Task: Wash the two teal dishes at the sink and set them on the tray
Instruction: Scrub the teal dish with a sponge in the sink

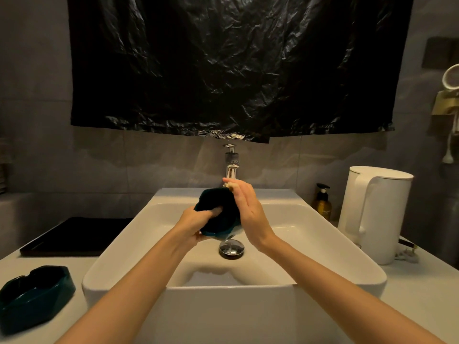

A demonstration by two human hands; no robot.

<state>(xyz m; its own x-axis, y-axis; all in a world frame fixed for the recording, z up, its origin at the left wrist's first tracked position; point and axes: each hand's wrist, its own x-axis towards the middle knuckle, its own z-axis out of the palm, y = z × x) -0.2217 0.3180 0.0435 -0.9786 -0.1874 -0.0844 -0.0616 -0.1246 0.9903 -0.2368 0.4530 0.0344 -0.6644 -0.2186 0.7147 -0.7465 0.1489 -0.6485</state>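
Over the white sink point(119, 249), under the chrome tap point(231, 167), a dark teal dish point(218, 209) is held tilted on its side. My left hand point(196, 224) grips its lower left edge with curled fingers. My right hand point(248, 209) lies against the dish's right side with straight fingers, and a small pale scrap, maybe a sponge point(229, 185), shows at its fingertips. The second teal dish point(34, 296) sits on the counter at the lower left. The black tray point(74, 238) lies on the counter left of the sink.
A chrome drain plug point(231, 248) sits in the basin bottom. A white kettle point(372, 212) and an amber pump bottle point(322, 203) stand on the right counter. A black plastic sheet point(236, 65) covers the wall above the tap.
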